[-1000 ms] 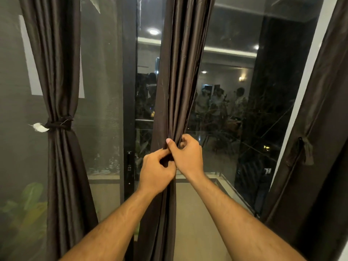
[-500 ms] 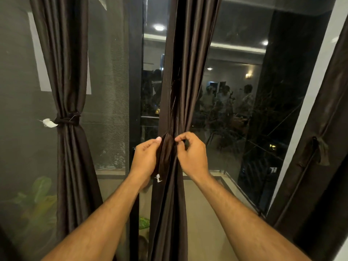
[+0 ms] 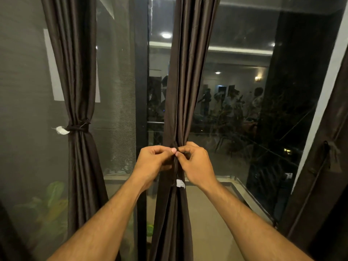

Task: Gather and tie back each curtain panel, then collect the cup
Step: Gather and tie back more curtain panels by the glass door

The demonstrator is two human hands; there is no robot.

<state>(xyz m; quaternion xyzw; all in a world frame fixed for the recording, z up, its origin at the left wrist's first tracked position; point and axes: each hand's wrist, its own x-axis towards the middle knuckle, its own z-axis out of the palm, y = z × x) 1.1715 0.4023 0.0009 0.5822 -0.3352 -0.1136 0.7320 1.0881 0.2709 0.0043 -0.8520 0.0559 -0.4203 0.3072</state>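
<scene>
Fingertips of both hands meet at the front of the middle curtain panel (image 3: 180, 102), pinching a narrow dark tie strip (image 3: 176, 164) against the gathered cloth. The left hand (image 3: 152, 162) has thumb and forefinger pressed together on the strip from the left, and the right hand (image 3: 197, 164) pinches it from the right, its other fingers curled. The two sets of fingertips touch or nearly touch. The strip hangs down between the wrists and ends in a small white tag (image 3: 180, 183); any print on it is too small to read.

The panel is dark brown with a soft satin sheen, bunched into long vertical folds that narrow at the hands and spread again below. To the left, the left curtain panel (image 3: 75, 72) of the same cloth is already cinched by a dark band (image 3: 79, 127) with a frayed white tag (image 3: 61, 130) sticking out sideways. At the far right, a third panel (image 3: 327, 166) hangs at a slant with a knotted tie (image 3: 328, 149). Behind them stands dark glass (image 3: 244, 72) in a black frame (image 3: 141, 91), mirroring ceiling lights and blurred figures. No cup is in view.
</scene>
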